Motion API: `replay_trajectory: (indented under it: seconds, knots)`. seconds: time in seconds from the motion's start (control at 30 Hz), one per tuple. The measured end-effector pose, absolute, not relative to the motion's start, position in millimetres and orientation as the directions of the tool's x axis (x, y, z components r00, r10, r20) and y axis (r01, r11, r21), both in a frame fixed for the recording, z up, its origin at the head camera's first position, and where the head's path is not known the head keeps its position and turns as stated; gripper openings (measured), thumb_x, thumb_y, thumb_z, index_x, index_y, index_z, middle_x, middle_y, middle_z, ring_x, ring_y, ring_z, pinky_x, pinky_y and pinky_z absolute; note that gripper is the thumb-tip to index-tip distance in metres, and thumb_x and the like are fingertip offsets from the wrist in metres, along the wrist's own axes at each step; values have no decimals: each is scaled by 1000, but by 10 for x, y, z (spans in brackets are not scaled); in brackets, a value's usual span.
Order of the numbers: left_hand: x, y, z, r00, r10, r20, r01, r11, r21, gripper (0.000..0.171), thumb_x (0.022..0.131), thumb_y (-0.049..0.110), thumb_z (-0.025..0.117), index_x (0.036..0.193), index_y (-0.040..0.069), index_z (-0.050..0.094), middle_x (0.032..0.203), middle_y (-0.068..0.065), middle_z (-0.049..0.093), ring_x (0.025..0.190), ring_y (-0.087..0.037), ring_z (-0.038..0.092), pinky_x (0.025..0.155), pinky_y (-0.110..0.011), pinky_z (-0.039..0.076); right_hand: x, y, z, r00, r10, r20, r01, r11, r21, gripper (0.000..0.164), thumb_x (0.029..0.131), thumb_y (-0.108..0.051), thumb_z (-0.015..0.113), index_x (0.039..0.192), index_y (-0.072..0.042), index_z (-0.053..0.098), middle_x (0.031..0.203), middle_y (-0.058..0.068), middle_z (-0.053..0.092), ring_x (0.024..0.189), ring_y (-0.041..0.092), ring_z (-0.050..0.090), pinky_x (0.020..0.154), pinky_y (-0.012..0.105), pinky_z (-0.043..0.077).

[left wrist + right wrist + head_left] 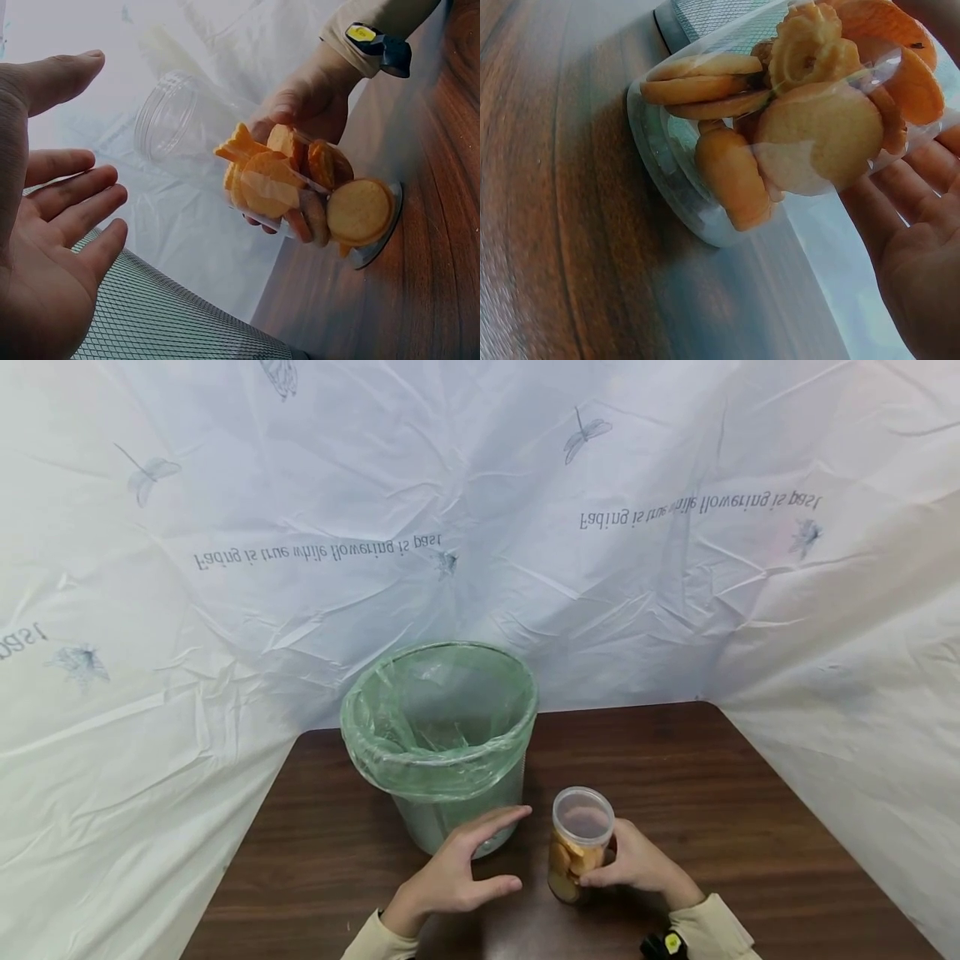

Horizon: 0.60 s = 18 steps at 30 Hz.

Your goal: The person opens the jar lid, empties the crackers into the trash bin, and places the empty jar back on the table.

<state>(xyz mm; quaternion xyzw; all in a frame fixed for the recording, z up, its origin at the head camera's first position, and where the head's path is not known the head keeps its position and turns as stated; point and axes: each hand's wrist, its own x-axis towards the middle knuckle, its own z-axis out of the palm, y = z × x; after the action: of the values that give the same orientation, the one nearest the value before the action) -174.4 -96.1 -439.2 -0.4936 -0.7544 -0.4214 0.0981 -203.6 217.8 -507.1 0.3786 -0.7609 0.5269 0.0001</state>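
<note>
A clear plastic jar (583,820) of orange and tan cookies (270,184) is over the wooden table, in front of the bin's right side. My right hand (639,862) grips it from the right, thumb on the near side and fingers behind. The left wrist view shows a threaded rim at the jar's top, with cookies filling the lower part. Just left of the jar, my left hand (456,875) is held apart from it, fingers extended and thumb spread, with nothing in the grasp.
Behind my left hand stands a mesh bin (180,304), lined with a green plastic bag (442,777) folded over its rim. Brown wood grain covers the tabletop (667,777). White printed cloth (510,593) hangs around the table's back and sides.
</note>
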Motion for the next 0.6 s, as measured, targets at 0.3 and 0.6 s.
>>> replay_trajectory:
  seconds: [0.3,0.6]
  knots:
    - [-1759,-951,-4359,-522,665,534,807,182,562,73,90,35,69,151,12,36,152,-1,40,139,-20,41,110,-38,40,-2034,2178,-5063,-716,-574,397,-573,159,-804,70,72,-13,86,133,-8,53,118,3,66,105,9,62,88,24,51]
    - [-1777,-884,-4394,-528,670,522,800,186,570,76,87,25,73,152,13,34,153,-3,40,140,-21,40,110,-38,39,-2024,2164,-5056,-714,-582,391,-567,152,-810,68,73,-12,85,133,-7,54,118,4,66,105,9,62,86,25,52]
